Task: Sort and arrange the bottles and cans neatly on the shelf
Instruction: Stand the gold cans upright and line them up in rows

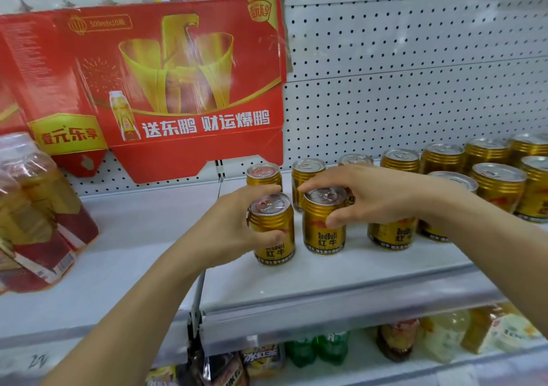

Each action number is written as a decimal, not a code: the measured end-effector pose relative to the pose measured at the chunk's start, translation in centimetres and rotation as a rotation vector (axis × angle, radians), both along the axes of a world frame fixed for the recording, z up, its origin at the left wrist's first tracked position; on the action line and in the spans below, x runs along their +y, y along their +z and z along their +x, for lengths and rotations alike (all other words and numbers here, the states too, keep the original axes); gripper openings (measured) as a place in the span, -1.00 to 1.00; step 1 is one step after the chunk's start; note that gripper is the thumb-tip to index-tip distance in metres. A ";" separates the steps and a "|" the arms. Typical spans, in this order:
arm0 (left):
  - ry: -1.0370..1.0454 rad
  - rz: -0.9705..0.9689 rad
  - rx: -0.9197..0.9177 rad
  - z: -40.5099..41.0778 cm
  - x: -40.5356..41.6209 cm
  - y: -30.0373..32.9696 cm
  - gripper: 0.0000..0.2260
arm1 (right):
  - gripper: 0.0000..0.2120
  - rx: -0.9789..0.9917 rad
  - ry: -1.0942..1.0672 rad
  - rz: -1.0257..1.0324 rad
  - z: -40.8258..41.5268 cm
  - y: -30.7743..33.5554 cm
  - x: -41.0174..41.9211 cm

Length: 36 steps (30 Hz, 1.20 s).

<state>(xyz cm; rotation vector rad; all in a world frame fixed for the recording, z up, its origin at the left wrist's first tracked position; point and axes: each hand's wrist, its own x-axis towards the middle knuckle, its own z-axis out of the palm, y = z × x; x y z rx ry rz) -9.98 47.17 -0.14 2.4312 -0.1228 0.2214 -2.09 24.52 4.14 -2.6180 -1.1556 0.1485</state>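
Right now each of your hands has its own gold can at the front of the white shelf (pixel 326 282). Your left hand (pixel 234 225) wraps the left can (pixel 274 231) from its left side, thumb across the front of the label and fingers curled behind the rim. Your right hand (pixel 364 195) comes in from the right and pinches the right can (pixel 324 222) near its top, thumb on the front, fingertips over the far edge of the lid. Both cans stand upright, just beside each other with a thin gap between, the left one a little nearer to you. Behind them the back row of cans (pixel 400 160) runs off to the right, so the likely next move is to square this pair with that row. Well off to the left lie shrink-wrapped bottles (pixel 35 207), under a red cardboard sign (pixel 178 89).
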 end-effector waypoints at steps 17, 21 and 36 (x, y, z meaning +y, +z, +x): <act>0.036 0.617 -0.037 2.3 -8.7 2.2 -0.21 | -0.30 -0.290 -0.112 -0.109 1.2 -1.7 -9.9; 0.088 0.630 -0.058 2.4 -9.8 2.5 -0.26 | -0.32 -0.371 -0.054 -0.094 2.5 -2.1 -10.0; 0.071 0.572 -0.174 3.2 -18.8 2.0 -0.28 | -0.32 -0.357 -0.063 -0.023 4.5 -1.6 -19.1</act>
